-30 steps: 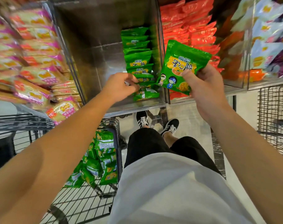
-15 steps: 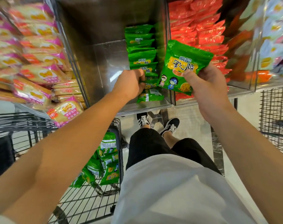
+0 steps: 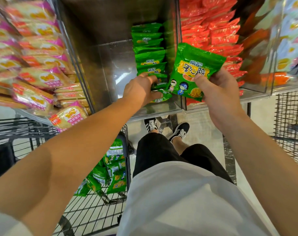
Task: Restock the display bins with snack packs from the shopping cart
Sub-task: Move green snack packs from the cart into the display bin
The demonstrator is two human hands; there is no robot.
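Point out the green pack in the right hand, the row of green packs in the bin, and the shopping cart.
green pack (image 3: 194, 68), head view, printed front.
row of green packs (image 3: 149, 48), head view, upper packs.
shopping cart (image 3: 93, 212), head view, wire floor.

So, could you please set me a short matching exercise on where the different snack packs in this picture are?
Things:
1. red packs
2. pink-and-yellow packs
3. loose green packs
4. single green pack

Places:
A. in the shopping cart
B. held in the right hand
C. bin right of the green row
D. bin at far left

Pairs: 1-C, 2-D, 3-A, 4-B
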